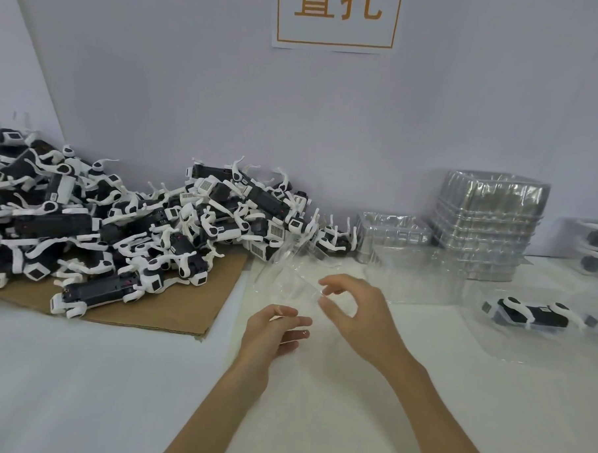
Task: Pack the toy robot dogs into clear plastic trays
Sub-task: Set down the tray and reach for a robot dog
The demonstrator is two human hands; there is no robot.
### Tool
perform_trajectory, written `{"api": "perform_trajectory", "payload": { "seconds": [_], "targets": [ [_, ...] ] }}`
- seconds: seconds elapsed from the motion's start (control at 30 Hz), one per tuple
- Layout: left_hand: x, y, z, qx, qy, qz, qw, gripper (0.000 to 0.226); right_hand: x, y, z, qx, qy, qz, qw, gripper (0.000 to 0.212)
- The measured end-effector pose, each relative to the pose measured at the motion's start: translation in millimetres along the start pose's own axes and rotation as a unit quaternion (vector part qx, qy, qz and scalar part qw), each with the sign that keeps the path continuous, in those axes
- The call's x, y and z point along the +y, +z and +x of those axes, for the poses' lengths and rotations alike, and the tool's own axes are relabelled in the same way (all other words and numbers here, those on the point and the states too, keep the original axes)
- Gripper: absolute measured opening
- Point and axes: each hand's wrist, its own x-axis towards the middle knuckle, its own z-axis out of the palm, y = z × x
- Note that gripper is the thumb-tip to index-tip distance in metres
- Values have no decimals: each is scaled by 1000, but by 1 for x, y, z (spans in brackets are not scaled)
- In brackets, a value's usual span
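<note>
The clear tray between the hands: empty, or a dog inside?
Empty. Only the white table shows through the clear tray, which the left hand and right hand hold.

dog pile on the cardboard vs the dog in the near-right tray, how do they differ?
The pile is many dogs, the right dog just one. The pile lies loose and tangled on cardboard; the right dog lies flat in a clear tray. Both are black and white.

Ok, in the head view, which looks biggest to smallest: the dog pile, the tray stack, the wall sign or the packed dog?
1. Dog pile
2. Tray stack
3. Wall sign, but its top is cut off, so its place against the stack is unsure
4. Packed dog
</note>
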Motion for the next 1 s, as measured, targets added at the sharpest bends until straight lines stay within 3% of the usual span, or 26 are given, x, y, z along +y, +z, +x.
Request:
{"api": "perform_trajectory", "payload": {
  "seconds": [0.1, 0.2, 0.27, 0.4, 0.5, 0.67, 0.77, 0.83, 1.0],
  "targets": [
    [-1, -1, 2, -1, -7, -14, 1000, 14, 1, 6, -2, -22, 8, -8, 1000, 21],
    [-3, -6, 8, 28, -30, -108, 993, 12, 4, -1, 0, 31, 5, -26, 999, 26],
    [-4, -9, 13, 76, -38, -166, 982, 15, 8, -8, 1, 55, 6, -30, 998, 29],
    [-3, -15, 20, 184, -8, -180, 966, 10, 17, -16, 1, 12, 30, -39, 999, 22],
    [-2, -12, 18, 188, 42, -104, 976, 20, 16, -15, 3, 39, 33, -8, 999, 23],
    [-11, -2, 10, 91, 174, 105, 975, 42, 6, -16, 21, 105, 45, 26, 993, 33],
    [-17, 1, 8, 62, 276, 336, 899, 48, 2, -11, 54, 56, 69, -7, 996, 21],
    [-21, 4, 7, 48, 288, 425, 857, 43, 1, -1, 79, 13, 73, -42, 996, 27],
    [-26, 5, 6, 52, 245, 406, 879, 29, 15, 41, 147, -70, 55, -156, 984, 60]
  ]
}}
